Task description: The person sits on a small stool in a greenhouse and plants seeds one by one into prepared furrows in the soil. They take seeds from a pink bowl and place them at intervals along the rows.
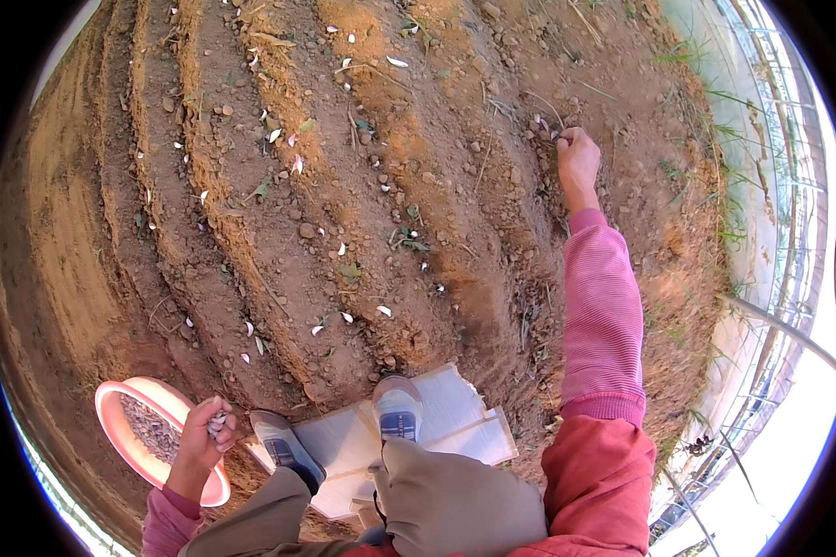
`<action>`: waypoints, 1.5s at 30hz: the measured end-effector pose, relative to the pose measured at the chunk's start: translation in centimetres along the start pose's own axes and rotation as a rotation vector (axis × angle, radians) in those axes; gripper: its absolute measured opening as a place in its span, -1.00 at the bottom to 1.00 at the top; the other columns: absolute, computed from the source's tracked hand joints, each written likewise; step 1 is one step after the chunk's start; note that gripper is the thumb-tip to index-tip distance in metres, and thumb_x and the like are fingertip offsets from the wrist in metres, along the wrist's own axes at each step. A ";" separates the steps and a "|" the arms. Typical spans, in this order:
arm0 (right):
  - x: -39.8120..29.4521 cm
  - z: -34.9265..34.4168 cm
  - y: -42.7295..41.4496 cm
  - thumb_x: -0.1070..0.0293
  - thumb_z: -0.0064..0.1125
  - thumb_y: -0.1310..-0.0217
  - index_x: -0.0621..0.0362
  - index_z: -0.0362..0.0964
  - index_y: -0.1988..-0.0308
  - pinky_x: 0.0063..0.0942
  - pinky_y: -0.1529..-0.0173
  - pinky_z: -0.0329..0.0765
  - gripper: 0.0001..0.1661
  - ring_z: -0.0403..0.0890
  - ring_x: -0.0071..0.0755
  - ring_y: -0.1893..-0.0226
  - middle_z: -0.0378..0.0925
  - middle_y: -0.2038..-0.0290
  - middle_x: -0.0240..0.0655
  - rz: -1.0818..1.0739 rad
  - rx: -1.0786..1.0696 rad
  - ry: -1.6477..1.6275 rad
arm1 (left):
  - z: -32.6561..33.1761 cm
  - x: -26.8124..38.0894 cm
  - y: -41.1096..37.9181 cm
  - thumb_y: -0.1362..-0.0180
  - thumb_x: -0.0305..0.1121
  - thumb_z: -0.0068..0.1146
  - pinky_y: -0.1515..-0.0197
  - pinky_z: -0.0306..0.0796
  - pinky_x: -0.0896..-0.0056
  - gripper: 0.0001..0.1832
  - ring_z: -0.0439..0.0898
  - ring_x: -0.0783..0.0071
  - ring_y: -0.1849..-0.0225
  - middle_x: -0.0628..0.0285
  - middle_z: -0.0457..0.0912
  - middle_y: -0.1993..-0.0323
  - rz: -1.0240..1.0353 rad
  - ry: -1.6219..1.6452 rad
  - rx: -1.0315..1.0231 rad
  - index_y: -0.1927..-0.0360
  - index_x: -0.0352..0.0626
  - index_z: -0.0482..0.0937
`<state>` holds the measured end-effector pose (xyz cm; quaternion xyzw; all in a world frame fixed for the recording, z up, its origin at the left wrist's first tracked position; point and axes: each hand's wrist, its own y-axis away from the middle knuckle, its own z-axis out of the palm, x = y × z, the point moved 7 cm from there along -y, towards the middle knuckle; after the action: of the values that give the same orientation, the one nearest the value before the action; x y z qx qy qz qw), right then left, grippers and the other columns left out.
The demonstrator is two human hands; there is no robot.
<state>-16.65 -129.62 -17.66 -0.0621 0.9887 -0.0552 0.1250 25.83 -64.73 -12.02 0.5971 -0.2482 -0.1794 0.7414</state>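
Note:
My right hand (577,162) reaches far out over a soil furrow, its fingertips pinched on a small pale garlic clove (554,135) at the ground. Other cloves lie in the soil just beside it. Near the basin, my left hand (207,433) is curled around several garlic cloves (217,423). Below and left of it, an oval pink plastic basin (104,407) holds many brownish-purple cloves (146,426). Scattered white cloves (384,311) lie along the furrows further left, spaced unevenly.
My shoes stand at and on flattened pale boards or sheets (460,404). Ridges of loose brown soil (390,132) with small stones and weeds run away from me. Plastic sheeting (745,209) and metal poles (784,333) border the right side, with grass along the edge.

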 end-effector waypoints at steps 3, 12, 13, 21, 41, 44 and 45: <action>-0.5 1.1 -0.2 0.34 0.13 -0.20 0.01 0.61 0.13 -0.09 0.02 0.53 -0.76 0.64 0.10 0.13 0.64 0.21 -0.02 -0.042 -0.094 0.114 | -2.7 0.7 2.1 -0.30 -0.19 0.07 0.77 0.11 0.56 -0.77 0.31 0.58 0.77 0.22 0.55 0.60 0.005 -0.063 0.120 0.31 -0.14 0.52; -2.3 2.5 -1.1 0.05 0.29 -0.10 0.01 0.60 0.07 -0.17 0.06 0.53 -0.58 0.62 0.02 0.14 0.61 0.22 -0.10 0.044 -0.009 -0.042 | -3.5 2.9 5.8 -0.30 -0.21 0.04 0.77 0.13 0.56 -0.78 0.30 0.59 0.79 0.25 0.53 0.64 0.088 -0.100 0.222 0.34 -0.12 0.53; -2.6 2.6 -0.9 0.02 0.29 -0.10 0.01 0.60 0.08 -0.17 0.05 0.53 -0.57 0.61 0.02 0.14 0.60 0.20 -0.11 0.043 0.035 -0.024 | -3.5 2.9 5.7 -0.30 -0.21 0.04 0.77 0.13 0.56 -0.78 0.30 0.58 0.79 0.25 0.53 0.65 0.089 -0.099 0.222 0.34 -0.12 0.53; -5.3 3.3 -0.3 0.22 0.35 -0.07 0.02 0.57 0.25 -0.16 0.07 0.52 -0.77 0.60 -0.04 0.14 0.56 0.25 -0.17 0.102 0.123 -0.095 | -3.4 3.2 5.2 -0.31 -0.20 0.03 0.77 0.11 0.57 -0.78 0.27 0.58 0.79 0.25 0.52 0.64 0.165 -0.087 0.255 0.35 -0.12 0.52; -4.7 2.4 5.6 0.30 0.30 -0.10 0.09 0.58 0.18 -0.08 0.04 0.52 -0.75 0.58 0.09 0.13 0.52 0.27 -0.03 -0.125 -0.042 -0.148 | -4.5 -0.2 7.4 -0.31 -0.23 0.02 0.77 0.12 0.58 -0.80 0.28 0.60 0.77 0.24 0.53 0.58 0.240 0.025 0.183 0.32 -0.12 0.51; -4.6 2.6 5.4 0.32 0.28 -0.09 0.07 0.61 0.18 -0.08 0.02 0.52 -0.76 0.59 0.13 0.13 0.54 0.25 0.00 -0.094 -0.087 -0.094 | -4.3 -1.0 8.3 -0.31 -0.23 0.03 0.77 0.12 0.59 -0.80 0.28 0.62 0.76 0.24 0.54 0.58 0.242 0.072 0.130 0.32 -0.13 0.51; -4.3 2.8 5.0 0.32 0.28 -0.09 0.06 0.62 0.18 -0.08 0.02 0.52 -0.76 0.59 0.14 0.13 0.56 0.24 0.00 -0.074 -0.103 -0.074 | -4.4 -1.2 8.3 -0.31 -0.22 0.03 0.77 0.13 0.60 -0.80 0.29 0.63 0.76 0.23 0.56 0.58 0.260 0.110 0.120 0.32 -0.13 0.51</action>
<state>-12.38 -124.38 -19.99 -0.1068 0.9819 -0.0063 0.1562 27.15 -58.68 -4.86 0.6123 -0.2926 -0.0338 0.7338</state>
